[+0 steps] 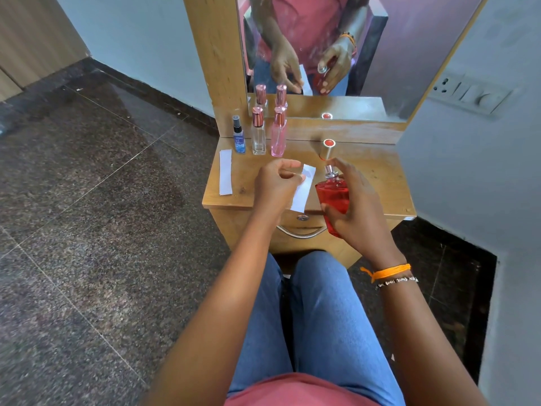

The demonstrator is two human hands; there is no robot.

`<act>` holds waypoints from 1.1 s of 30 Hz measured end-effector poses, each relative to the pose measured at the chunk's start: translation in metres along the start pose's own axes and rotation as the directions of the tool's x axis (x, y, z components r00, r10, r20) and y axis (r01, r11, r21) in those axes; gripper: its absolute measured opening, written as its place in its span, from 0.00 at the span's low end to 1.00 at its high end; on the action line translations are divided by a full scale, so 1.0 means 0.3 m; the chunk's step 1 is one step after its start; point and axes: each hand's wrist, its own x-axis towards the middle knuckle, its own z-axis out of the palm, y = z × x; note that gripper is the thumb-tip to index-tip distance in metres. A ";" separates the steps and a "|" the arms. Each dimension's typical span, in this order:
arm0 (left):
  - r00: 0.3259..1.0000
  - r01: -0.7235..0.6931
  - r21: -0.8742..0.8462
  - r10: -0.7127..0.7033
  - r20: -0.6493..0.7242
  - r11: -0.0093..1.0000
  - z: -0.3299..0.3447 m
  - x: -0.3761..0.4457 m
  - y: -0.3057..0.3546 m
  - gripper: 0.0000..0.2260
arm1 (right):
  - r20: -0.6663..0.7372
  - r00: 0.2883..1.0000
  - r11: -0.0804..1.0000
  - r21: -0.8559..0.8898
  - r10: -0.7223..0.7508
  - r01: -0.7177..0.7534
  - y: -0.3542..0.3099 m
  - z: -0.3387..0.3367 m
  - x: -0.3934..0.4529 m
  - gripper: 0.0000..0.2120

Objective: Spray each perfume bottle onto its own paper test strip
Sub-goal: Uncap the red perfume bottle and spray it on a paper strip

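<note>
At the far left of the small wooden dressing table (380, 171) a plain white paper strip (225, 172) lies flat, untouched, running front to back. Behind it, along the back edge, three bottles stand upright in a row: a small blue spray bottle with a black nozzle (238, 135), just beside it a tall square clear-glass bottle with a rose-gold cap (258, 131), which looks nearly empty, and then a slim pale-pink glass bottle with a matching cap (278, 133); the last two repeat in the wall mirror (366, 54) behind them. Moving across, the person's left hand (276, 186) is raised over the tabletop, its fingertips pinching a second white paper strip (304, 187) by its upper part, so the hand covers some of it; a faint greyish mark shows near the strip's top. Just to the right of it, the right hand (355, 212) grips a rounded red glass perfume bottle (333, 200) filled with red liquid, fingers wrapped round the body and one finger up by the bare silver nozzle, which points toward the strip. Behind that hand a silver cap with a red top (328, 148) stands on the wood. Orange thread and a beaded band circle the right wrist.
</note>
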 end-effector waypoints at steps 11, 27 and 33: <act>0.959 -0.147 0.461 0.240 -0.151 0.875 0.091 0.062 -0.020 0.04 | 0.001 1.000 0.996 0.091 0.016 -0.016 0.027 0.006 0.007 0.36; 0.963 -0.207 0.673 0.268 0.014 0.710 0.043 0.046 -0.078 0.17 | -0.020 0.999 0.972 0.229 0.050 -0.044 0.027 -0.015 0.011 0.36; 0.960 -0.254 0.111 0.237 0.150 0.961 0.020 -0.037 -0.027 0.14 | -0.020 0.994 0.815 0.574 0.110 -0.079 0.003 -0.035 0.009 0.33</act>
